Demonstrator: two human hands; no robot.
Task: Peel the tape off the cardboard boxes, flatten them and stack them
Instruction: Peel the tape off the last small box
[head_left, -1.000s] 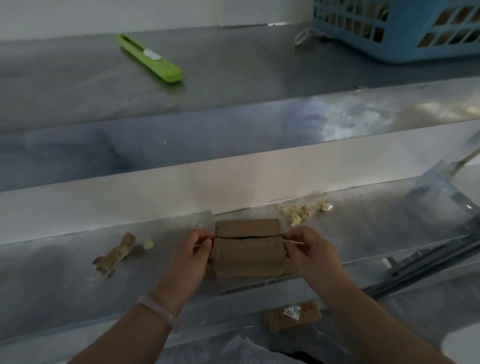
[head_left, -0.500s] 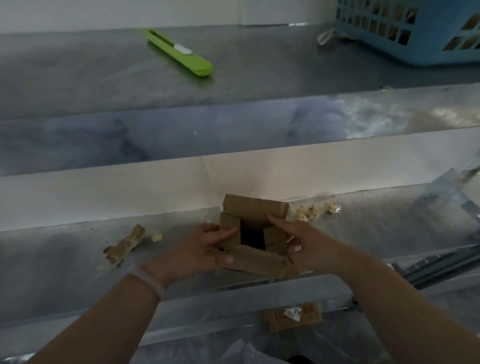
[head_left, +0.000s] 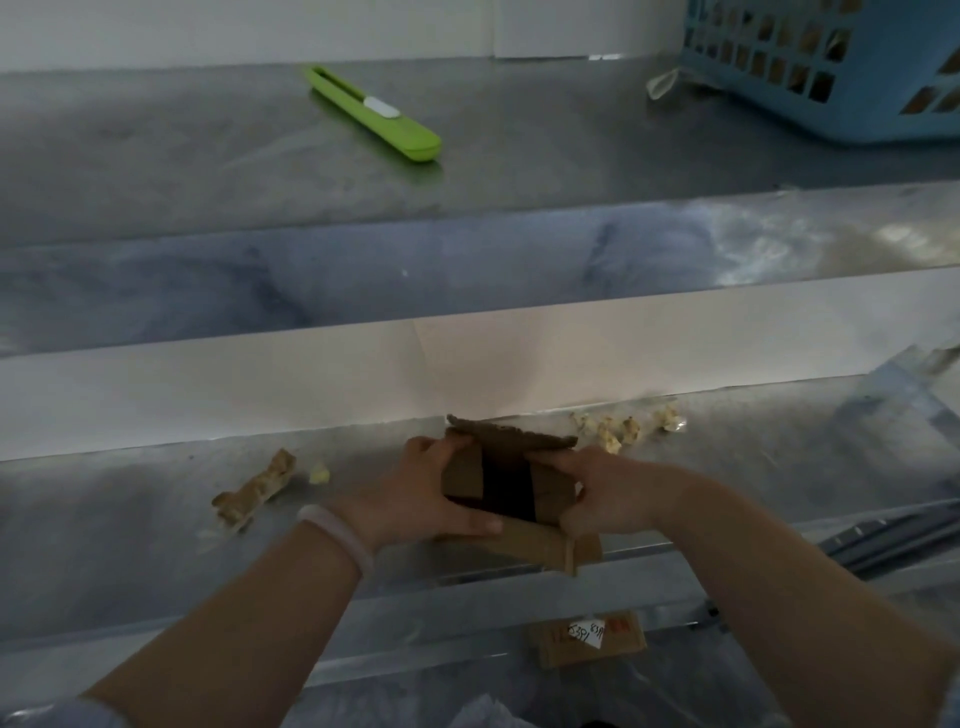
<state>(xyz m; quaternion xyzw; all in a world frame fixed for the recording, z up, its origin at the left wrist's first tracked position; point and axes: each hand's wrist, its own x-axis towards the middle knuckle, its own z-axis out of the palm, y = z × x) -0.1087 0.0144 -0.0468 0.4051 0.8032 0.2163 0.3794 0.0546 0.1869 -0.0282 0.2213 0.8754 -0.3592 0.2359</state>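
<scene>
Head cam is showing the steel bench (head_left: 156, 519), blue basket (head_left: 831, 67) sitting far back right, and the little cardboard box (head_left: 530, 543) sitting open at the near edge. Left hand (head_left: 415, 493) and right hand (head_left: 608, 493) are each gripping a side, probably working on flattening it (it's dim). Next it's needing a firm sideways collapse, then stacking.

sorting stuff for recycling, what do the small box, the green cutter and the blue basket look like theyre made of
Box: brown cardboard, matte, with creased flaps and a rough top edge.
Green cutter: probably moulded plastic, smooth with a slight sheen and one even colour.
Blue basket: probably plastic too, with an even colour and a moulded lattice wall.
</scene>
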